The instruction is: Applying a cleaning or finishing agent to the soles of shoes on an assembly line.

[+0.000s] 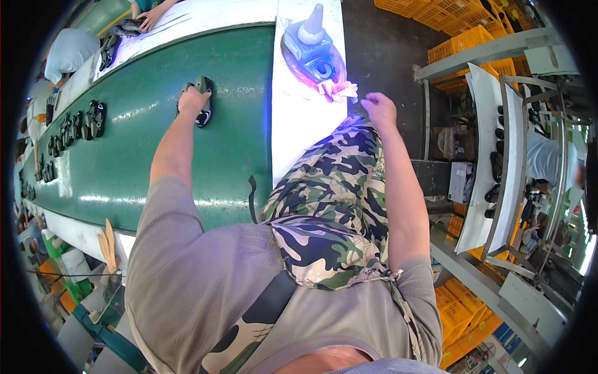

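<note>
- My left hand (193, 100) is closed over a dark sandal (202, 103) that lies on the green conveyor belt (237, 124), far left of me.
- My right hand (379, 109) hangs loosely curled and empty, just right of some pink scraps (336, 89) on the white worktop (299, 124).
- A blue glue bottle (311, 50) with a cone tip stands beyond the scraps.
- More dark sandals (93, 119) ride the belt further left.
- Another person's hand (149, 19) works at the belt's far end.

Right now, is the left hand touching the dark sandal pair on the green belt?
Touching. The head view shows the left hand lying on the dark sandal pair on the green belt, fingers over the upper, no gap visible.
</note>
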The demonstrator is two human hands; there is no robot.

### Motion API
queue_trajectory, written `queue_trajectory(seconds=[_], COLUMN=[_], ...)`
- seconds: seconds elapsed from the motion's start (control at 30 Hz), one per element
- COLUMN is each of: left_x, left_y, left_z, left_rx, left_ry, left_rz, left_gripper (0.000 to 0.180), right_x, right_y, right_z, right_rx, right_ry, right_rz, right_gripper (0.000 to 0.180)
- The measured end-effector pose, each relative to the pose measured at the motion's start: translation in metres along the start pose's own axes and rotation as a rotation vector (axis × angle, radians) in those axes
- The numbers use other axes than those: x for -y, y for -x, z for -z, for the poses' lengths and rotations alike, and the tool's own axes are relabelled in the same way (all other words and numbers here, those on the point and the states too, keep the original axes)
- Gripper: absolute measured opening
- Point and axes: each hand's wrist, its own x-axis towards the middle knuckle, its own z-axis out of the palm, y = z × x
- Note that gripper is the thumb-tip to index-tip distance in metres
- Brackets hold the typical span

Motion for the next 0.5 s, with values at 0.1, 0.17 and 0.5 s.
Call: queue_trajectory(seconds=[0.1, 0.17, 0.5], left_x=[0.007, 0.006, 0.030], left_y=[0.013, 0.028, 0.139], left_z=[-0.007, -0.010, -0.046], left_rx=[0.039, 0.005, 0.219], left_ry=[0.064, 0.051, -0.214], left_rz=[-0.046, -0.185, -1.212], left_gripper=[0.067, 0.056, 0.046], right_x=[0.025, 0.034, 0.037], right_y=[-0.018, -0.022, -0.047], right_z=[-0.033, -0.047, -0.079], right_rx=[0.003, 0.021, -0.002], right_ry=[-0.015, 0.008, 0.054], right_rz=[-0.033, -0.073, -0.110], right_gripper=[0.042, 0.046, 0.042])
